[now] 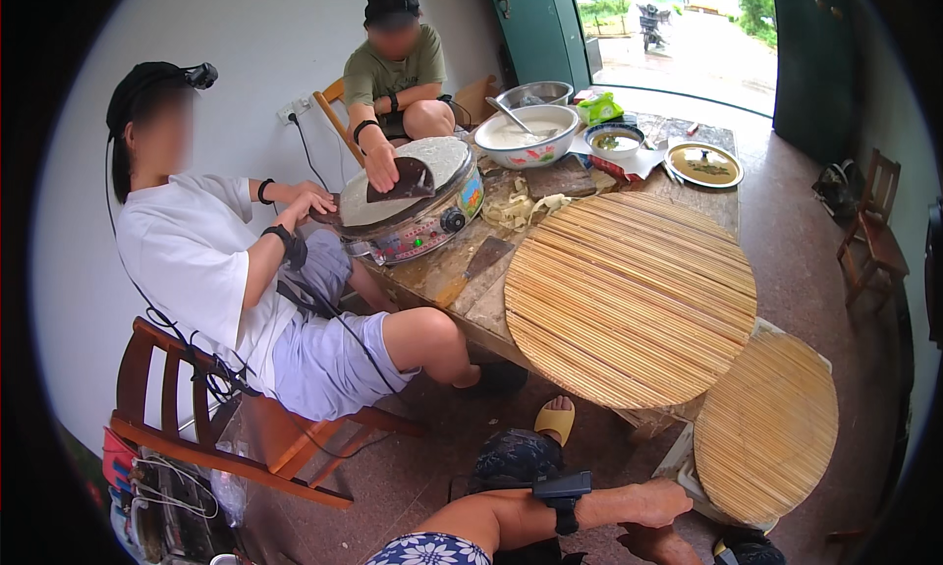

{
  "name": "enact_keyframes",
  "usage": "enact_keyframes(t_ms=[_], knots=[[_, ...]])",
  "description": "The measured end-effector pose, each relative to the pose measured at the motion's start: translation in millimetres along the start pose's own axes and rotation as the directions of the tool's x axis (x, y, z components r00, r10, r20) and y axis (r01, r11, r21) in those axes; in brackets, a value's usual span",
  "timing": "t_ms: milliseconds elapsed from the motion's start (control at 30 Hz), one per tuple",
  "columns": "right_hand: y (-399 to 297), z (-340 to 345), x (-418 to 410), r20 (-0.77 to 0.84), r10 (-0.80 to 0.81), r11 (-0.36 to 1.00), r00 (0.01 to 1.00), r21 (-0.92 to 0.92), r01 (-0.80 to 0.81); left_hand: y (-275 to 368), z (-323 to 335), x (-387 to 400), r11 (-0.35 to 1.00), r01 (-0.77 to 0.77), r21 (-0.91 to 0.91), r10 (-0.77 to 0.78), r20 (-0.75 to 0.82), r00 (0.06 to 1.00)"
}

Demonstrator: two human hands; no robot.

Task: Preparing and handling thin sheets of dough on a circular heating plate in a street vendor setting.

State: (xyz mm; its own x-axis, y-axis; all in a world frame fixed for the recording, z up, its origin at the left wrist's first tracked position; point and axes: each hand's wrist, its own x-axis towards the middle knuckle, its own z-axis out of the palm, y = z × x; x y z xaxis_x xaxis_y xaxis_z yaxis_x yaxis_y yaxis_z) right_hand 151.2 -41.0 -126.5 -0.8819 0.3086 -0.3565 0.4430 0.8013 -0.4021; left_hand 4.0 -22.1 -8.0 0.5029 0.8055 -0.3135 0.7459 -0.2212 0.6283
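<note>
My left hand rests low in the picture, its fingers curled out of sight. Just beneath it is my right hand, partly hidden and in shadow; whether either holds something cannot be seen. Close by to the right lies a smaller round mat of stalks on a white support. A larger round stalk mat lies on the wooden table in front of me. On the table's far left stands a round electric griddle with pale batter spread over its top.
A co-worker's hand presses a dark scraper on the batter. Another person in white sits left, hands at the griddle. Behind are an enamel batter bowl, a soup bowl, a lid and a spatula.
</note>
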Motion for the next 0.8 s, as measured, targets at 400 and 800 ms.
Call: enact_keyframes(t_ms=[400, 800], knots=[[-3, -7, -1, 0.052, 0.055, 0.995, 0.997, 0.08, -0.059, -1, 2, 1, 1.0, -0.012, -0.007, 0.012, -0.018, 1.0], [-2, -7, -3, -0.069, -0.042, 0.999, 0.997, 0.019, 0.043, -1, 3, 1, 1.0, -0.008, -0.006, 0.008, -0.018, 1.0]])
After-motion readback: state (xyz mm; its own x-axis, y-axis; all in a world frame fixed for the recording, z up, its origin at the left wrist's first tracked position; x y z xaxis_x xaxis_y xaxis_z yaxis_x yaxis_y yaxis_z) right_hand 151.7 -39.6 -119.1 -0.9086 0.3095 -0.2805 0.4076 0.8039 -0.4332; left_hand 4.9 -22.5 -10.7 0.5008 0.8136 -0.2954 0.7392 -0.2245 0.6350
